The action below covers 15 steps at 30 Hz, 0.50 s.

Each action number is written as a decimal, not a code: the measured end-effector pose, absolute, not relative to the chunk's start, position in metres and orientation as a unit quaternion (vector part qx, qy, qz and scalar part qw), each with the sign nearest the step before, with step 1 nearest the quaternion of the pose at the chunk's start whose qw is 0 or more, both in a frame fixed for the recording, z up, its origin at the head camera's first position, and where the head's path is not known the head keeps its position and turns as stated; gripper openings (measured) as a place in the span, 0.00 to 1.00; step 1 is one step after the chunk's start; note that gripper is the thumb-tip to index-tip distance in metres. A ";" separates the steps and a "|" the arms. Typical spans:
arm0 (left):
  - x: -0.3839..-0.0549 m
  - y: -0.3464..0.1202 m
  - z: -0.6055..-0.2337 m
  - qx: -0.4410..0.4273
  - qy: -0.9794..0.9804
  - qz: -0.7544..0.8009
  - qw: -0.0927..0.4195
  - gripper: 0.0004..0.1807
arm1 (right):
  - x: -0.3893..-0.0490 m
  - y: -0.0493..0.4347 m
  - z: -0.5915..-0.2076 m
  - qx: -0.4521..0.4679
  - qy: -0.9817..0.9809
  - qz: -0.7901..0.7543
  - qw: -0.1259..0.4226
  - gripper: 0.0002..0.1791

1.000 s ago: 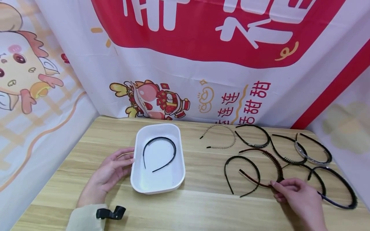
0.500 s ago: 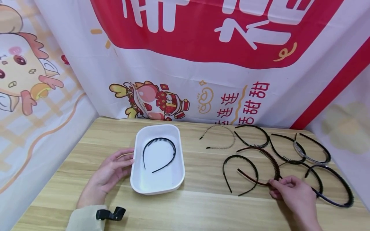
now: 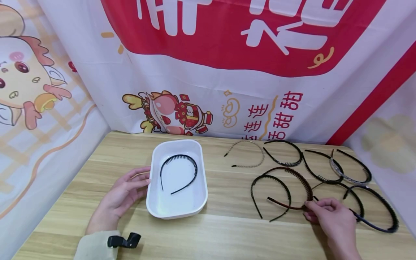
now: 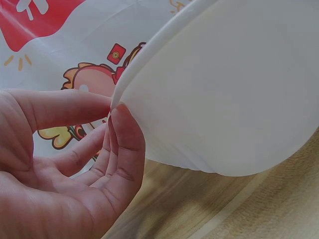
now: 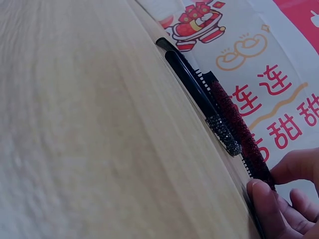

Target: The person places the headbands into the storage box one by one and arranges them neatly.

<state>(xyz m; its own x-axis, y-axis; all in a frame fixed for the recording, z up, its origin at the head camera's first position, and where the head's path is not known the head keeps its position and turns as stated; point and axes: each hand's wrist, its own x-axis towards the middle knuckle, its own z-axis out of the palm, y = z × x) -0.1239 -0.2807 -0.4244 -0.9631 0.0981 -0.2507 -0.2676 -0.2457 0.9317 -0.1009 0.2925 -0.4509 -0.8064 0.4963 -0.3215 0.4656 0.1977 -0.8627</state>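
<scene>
My left hand (image 3: pixel 128 189) pinches the left rim of a white plastic tub (image 3: pixel 177 206); in the left wrist view, thumb and fingers (image 4: pixel 128 154) meet at the rim. Inside the tub lies a black toothed headband (image 3: pixel 182 156). At the right, my right hand (image 3: pixel 334 220) pinches a dark red toothed headband (image 3: pixel 307 186) near the lower side of its curve. In the right wrist view its glittery red outer face (image 5: pixel 239 122) shows, above a black headband with sparkling stones (image 5: pixel 223 134). The red band overlaps a thin black headband (image 3: pixel 254 188) in the head view.
Behind and right of my right hand lie several more headbands: a thin beaded one (image 3: pixel 262 155), a black one (image 3: pixel 300 153), a silver-edged one (image 3: pixel 338 169) and a dark blue-black one (image 3: pixel 391 209). A printed cloth (image 3: pixel 211 79) hangs along the table's back edge.
My right hand has shifted slightly left with the red headband, whose free end has dipped lower over the thin black one. The left hand and tub have stayed put.
</scene>
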 end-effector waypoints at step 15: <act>-0.125 -0.281 -0.427 -0.049 0.613 0.780 0.113 0.20 | -0.103 0.290 -0.447 -0.320 -0.680 0.659 0.008 0.20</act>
